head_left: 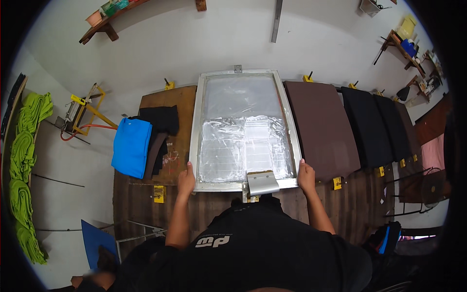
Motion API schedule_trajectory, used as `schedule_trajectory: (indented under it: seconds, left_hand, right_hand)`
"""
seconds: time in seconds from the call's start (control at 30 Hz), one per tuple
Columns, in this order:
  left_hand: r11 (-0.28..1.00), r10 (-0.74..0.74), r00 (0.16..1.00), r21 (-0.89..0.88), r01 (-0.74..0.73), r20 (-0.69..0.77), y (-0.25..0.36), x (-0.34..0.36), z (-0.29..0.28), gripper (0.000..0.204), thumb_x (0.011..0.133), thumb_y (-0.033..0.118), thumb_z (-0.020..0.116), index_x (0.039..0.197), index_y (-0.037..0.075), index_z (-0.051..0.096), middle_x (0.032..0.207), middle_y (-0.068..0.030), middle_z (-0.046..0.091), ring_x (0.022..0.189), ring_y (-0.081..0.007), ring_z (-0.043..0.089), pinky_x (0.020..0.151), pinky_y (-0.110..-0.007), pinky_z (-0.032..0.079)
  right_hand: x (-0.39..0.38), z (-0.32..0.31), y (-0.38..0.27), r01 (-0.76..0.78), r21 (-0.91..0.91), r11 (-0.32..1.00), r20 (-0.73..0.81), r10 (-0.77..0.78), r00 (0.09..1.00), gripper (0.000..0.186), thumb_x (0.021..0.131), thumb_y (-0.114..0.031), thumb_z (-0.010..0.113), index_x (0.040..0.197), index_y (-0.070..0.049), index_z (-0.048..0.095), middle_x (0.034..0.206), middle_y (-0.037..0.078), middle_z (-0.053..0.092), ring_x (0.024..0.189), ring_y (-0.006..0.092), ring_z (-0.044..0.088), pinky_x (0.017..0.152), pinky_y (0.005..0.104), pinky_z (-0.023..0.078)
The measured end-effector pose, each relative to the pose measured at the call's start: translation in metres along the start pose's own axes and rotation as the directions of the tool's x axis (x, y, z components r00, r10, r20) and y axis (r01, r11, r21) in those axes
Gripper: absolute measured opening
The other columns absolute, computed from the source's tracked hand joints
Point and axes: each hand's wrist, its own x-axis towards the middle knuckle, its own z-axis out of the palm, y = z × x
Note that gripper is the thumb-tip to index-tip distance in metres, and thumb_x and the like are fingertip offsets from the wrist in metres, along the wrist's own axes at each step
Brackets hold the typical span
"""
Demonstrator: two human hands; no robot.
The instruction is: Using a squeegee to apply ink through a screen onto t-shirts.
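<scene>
A screen-printing frame (196,121) with a pale metal rim lies in front of me, its mesh partly covered by shiny clear film or tape. My left hand (186,181) is closed on the near left corner, thumb up along the rim. At the near right corner my right hand (306,176) grips the frame the same way. A bent metal plate (263,185), perhaps a squeegee or a bracket, sits over the middle of the near rim. What lies beneath the frame is mostly hidden.
Left of the frame, a board (184,97) bears a folded blue shirt (132,146) and dark cloth (163,119). To the right stand a brown-covered board (321,129) and several black ones. Green cloth bundles (23,151) fill a left rack. Another person's arm (99,280) shows lower left.
</scene>
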Motion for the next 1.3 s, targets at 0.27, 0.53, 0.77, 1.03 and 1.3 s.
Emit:
schedule_trajectory:
  seconds: [0.27,0.53,0.77,1.03,1.3]
  left_hand:
    - [0.999,0.032,0.999,-0.031,-0.031,0.029,-0.001,0.013,0.006,0.084,0.105,0.060,0.030,0.077,-0.012,0.061,0.079,-0.0349,0.062,0.088,-0.0523,0.063,0.080,-0.055,0.045]
    - [0.996,0.067,0.997,-0.059,-0.065,0.042,0.006,0.017,0.014,0.084,0.104,0.061,0.030,0.077,-0.012,0.061,0.078,-0.0347,0.062,0.086,-0.0521,0.063,0.080,-0.055,0.045]
    - [0.997,0.024,0.998,-0.080,-0.019,0.053,0.005,0.008,0.015,0.084,0.104,0.062,0.032,0.077,-0.012,0.062,0.077,-0.0340,0.063,0.085,-0.0519,0.064,0.080,-0.054,0.046]
    - [0.998,-0.013,0.999,-0.058,0.016,0.049,-0.003,0.003,0.019,0.085,0.103,0.063,0.031,0.078,-0.011,0.064,0.079,-0.0335,0.064,0.087,-0.0513,0.065,0.082,-0.053,0.047]
    - [0.996,-0.035,0.998,-0.085,0.039,0.053,0.008,-0.001,0.021,0.084,0.103,0.063,0.031,0.083,-0.011,0.066,0.085,-0.0347,0.066,0.093,-0.0513,0.065,0.085,-0.052,0.047]
  right_hand:
    - [0.002,-0.001,-0.005,-0.075,-0.023,0.997,0.008,0.075,0.997,0.059,0.106,-0.043,0.044,0.081,0.009,0.060,0.075,0.032,0.060,0.075,0.0484,0.063,0.069,0.0521,0.046]
    - [0.012,-0.001,0.007,-0.032,-0.028,0.999,-0.010,0.032,0.999,0.063,0.106,-0.046,0.042,0.080,0.009,0.060,0.071,0.031,0.059,0.071,0.0468,0.064,0.067,0.0518,0.046]
    - [0.011,-0.003,0.011,-0.033,-0.010,0.999,0.006,0.033,0.999,0.063,0.106,-0.047,0.043,0.080,0.009,0.060,0.071,0.031,0.059,0.071,0.0473,0.063,0.068,0.0516,0.046]
    - [0.011,-0.003,0.019,-0.042,0.000,0.999,0.012,0.042,0.999,0.063,0.106,-0.047,0.043,0.080,0.009,0.060,0.071,0.031,0.059,0.073,0.0481,0.063,0.069,0.0521,0.046]
    - [0.018,-0.007,0.024,-0.060,-0.053,0.997,0.027,0.061,0.998,0.063,0.106,-0.047,0.043,0.080,0.008,0.061,0.075,0.032,0.061,0.078,0.0505,0.063,0.071,0.0535,0.046]
